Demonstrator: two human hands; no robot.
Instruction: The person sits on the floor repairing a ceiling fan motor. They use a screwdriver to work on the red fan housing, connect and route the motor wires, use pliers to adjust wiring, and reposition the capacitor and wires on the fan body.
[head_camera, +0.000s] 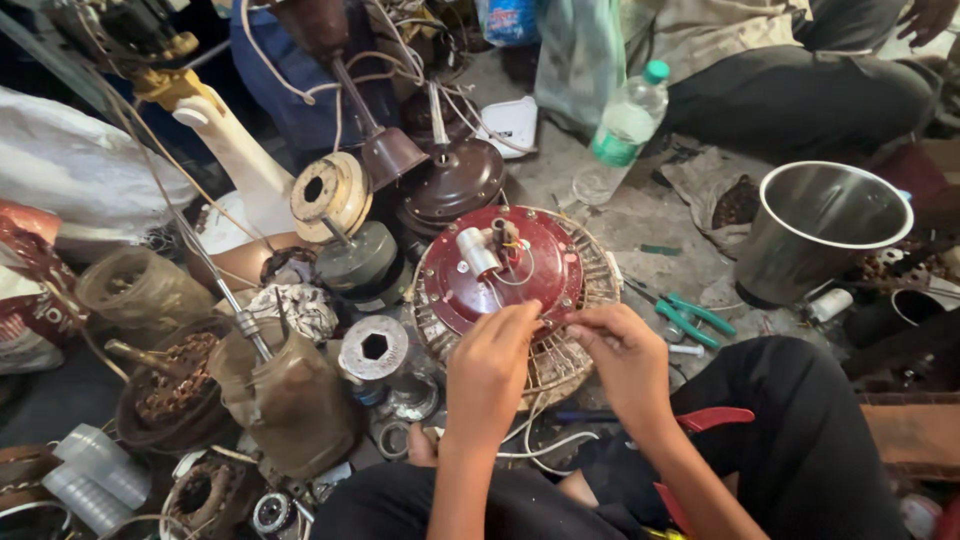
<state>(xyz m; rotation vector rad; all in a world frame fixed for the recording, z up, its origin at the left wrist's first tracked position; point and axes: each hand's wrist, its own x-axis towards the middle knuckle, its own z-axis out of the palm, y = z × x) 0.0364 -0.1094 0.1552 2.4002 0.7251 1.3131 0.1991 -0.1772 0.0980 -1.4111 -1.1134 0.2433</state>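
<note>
Sitting on the ground, a person works both hands on a round red motor housing (505, 268) ringed with pale wound coils, which lies just ahead of the knees. The left hand (490, 370) and the right hand (625, 355) meet at its near edge, fingertips pinched together on what looks like a thin wire; the wire itself is too fine to make out for sure. A small white cylinder (477, 250) and loose leads stand on the housing beyond the fingers.

Judging from this, the fine strand could snap or slip if pulled hard, and the sharp coil edges could nick the fingertips. The housing rests among clutter, so it may rock under pressure.

To the right of the right hand lie green-handled pliers (690, 315), and red-handled cutters (715, 418) rest against the person's leg below the right wrist. Farther right stands a steel pot (820, 235). Beyond the hands lies a clear plastic bottle with a green cap (625, 125), and another seated person (800, 80) is cut off at the top edge. To the left of the left hand sit a grey metal hub with a hexagonal hole (373, 348), a brown motor dome (455, 180) and rusty copper windings (170, 390).

The palms face away, so the exact grip is hidden. The heap at left is tangled and hard to sort.
</note>
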